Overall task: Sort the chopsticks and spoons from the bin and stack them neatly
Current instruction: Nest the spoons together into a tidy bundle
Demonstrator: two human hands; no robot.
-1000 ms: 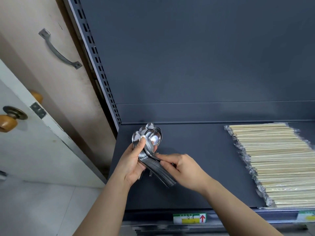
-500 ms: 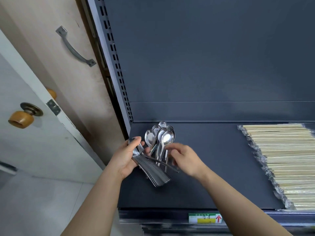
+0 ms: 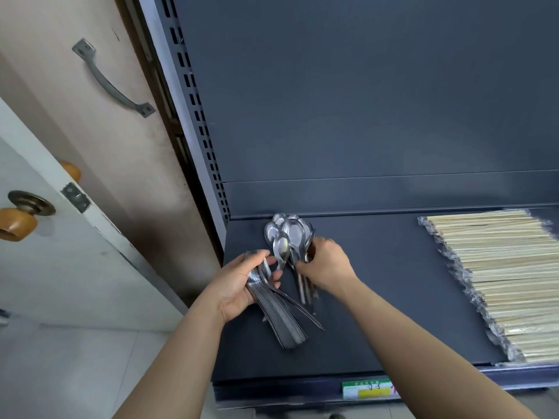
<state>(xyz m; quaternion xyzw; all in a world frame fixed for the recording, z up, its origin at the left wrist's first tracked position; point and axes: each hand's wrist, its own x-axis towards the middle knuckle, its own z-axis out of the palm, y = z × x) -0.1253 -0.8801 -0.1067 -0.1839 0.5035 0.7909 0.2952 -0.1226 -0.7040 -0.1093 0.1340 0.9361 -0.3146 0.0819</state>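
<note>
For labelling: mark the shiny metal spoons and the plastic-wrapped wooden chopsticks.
shiny metal spoons (image 3: 292, 234): head view, on the large front spoon's bowl.
plastic-wrapped wooden chopsticks (image 3: 508, 282): head view, on the middle of the stack.

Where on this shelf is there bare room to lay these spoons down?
Bare shelf lies between the right hand and the wrapped chopsticks, and along the front edge. Crowded at left, where the left hand also grips the spoons.

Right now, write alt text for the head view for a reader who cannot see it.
Two bare hands hold a bunch of steel spoons at a dark shelf: the left hand grips their fanned handles, the right hand pinches a few near the bowls. Wrapped chopsticks lie stacked at the shelf's right; a door stands left.
</note>
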